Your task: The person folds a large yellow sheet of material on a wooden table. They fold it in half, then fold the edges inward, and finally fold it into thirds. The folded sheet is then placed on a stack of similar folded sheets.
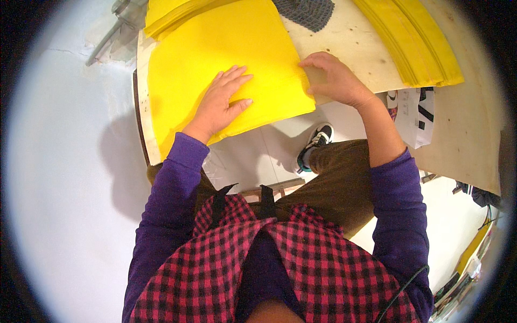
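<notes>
A flat piece of yellow fabric (226,48) lies on the wooden table, its near edge reaching over the table's front. My left hand (222,102) rests on the fabric with its fingers stretched out, holding nothing. At the fabric's right edge, my right hand (336,78) has its thumb and fingers curved toward each other. Its fingertips touch the edge there; whether a fold of cloth is pinched between them is hard to see.
Another yellow folded piece (172,13) lies at the far left. Stacked yellow strips (412,43) lie at the right, and a dark grey knitted cloth (309,12) at the back. A white printed bag (414,116) hangs below the table's right part (355,48). A pale wall (64,161) stands at left.
</notes>
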Demonstrator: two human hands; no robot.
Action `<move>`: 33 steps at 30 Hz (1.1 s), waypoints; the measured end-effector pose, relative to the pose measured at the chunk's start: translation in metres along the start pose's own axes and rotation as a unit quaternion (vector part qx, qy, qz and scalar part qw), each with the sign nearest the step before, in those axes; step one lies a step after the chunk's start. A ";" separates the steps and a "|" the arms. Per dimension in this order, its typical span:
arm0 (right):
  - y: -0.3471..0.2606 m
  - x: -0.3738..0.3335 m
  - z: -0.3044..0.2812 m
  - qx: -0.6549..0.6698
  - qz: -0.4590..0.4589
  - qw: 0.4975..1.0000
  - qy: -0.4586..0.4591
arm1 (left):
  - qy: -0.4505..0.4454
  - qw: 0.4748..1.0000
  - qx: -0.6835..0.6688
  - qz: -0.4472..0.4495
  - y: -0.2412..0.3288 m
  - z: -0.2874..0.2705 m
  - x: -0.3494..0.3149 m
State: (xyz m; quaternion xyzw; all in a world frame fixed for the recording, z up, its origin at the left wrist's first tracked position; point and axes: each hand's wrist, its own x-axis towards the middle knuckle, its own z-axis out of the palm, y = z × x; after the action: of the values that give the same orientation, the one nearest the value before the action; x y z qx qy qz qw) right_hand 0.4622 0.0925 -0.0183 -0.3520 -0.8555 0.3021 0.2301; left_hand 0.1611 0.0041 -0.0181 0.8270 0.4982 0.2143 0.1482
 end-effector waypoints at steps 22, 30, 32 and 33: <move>0.004 0.022 0.011 0.100 0.036 0.992 0.067 | -0.004 1.000 -0.005 -0.015 0.010 -0.004 0.004; -0.005 0.040 0.012 0.121 0.015 0.985 0.121 | 0.020 1.000 -0.012 -0.017 0.009 -0.001 0.002; -0.007 0.043 0.011 0.126 0.005 0.983 0.133 | 0.022 0.999 -0.012 -0.020 0.007 0.001 0.004; -0.007 0.044 0.011 0.140 0.007 0.979 0.145 | 0.021 0.999 -0.013 -0.022 0.006 0.002 0.004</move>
State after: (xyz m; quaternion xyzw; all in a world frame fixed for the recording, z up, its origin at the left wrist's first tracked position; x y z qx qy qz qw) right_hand 0.4238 0.1176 -0.0131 -0.3629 -0.7597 0.3658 0.3968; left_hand 0.1681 0.0049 -0.0159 0.8091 0.5165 0.2349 0.1531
